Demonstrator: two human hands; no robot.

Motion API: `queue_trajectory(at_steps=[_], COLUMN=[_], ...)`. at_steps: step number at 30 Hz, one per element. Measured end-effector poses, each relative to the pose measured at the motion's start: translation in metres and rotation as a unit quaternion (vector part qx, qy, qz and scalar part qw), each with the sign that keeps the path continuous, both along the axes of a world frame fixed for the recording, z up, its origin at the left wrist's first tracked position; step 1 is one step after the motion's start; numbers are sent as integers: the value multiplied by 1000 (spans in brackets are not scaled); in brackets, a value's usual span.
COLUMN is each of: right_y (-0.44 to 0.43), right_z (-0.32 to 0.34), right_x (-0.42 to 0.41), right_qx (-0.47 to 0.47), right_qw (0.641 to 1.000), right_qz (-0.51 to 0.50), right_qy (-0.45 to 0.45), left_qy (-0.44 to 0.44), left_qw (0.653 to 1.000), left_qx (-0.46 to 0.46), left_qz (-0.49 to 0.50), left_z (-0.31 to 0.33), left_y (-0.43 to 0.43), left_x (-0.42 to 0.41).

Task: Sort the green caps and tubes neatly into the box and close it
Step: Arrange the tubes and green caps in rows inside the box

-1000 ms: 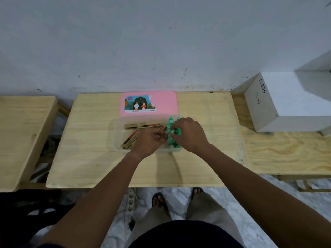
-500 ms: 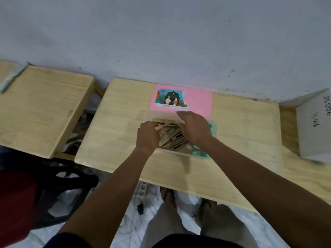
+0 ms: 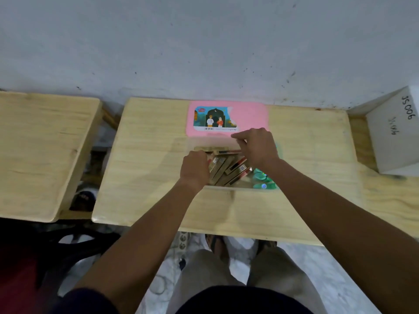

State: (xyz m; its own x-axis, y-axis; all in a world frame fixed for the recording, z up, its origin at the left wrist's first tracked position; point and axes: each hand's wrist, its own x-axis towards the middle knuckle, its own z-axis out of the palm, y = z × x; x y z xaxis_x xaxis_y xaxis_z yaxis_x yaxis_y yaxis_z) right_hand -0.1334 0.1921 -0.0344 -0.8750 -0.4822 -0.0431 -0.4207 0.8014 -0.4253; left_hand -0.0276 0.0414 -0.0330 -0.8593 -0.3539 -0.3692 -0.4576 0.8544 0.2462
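Your clear box (image 3: 240,188) sits in the middle of the table (image 3: 147,177), with the pink lid (image 3: 249,116) behind it at the far edge. Your left hand (image 3: 196,168) and right hand (image 3: 257,148) curl over the tubes (image 3: 223,168) inside; I cannot tell if either grips one. Green caps (image 3: 260,176) fill its near right corner.

I note the box (image 3: 226,188) mid-table (image 3: 147,173), with its lid (image 3: 249,116) flat just behind it, toward the wall. Inside, tubes (image 3: 221,166) lie left and caps (image 3: 260,176) right. Second table (image 3: 40,150) stands left, carton (image 3: 394,137) far right.
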Motion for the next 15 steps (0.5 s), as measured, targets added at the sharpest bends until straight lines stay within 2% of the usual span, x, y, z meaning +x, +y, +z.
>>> queue_trajectory(at_steps=[7, 15], right_y=[-2, 0], right_z=[9, 6], right_x=[-15, -12], right_qx=[-66, -72], right_qw=[994, 994], right_qz=[-24, -20], right_qy=[-88, -84], left_qy=[-20, 8], left_qw=[999, 1000], left_qx=[46, 13], left_qz=[15, 11], left_z=[-1, -6], left_y=[-10, -6], left_x=[-3, 1])
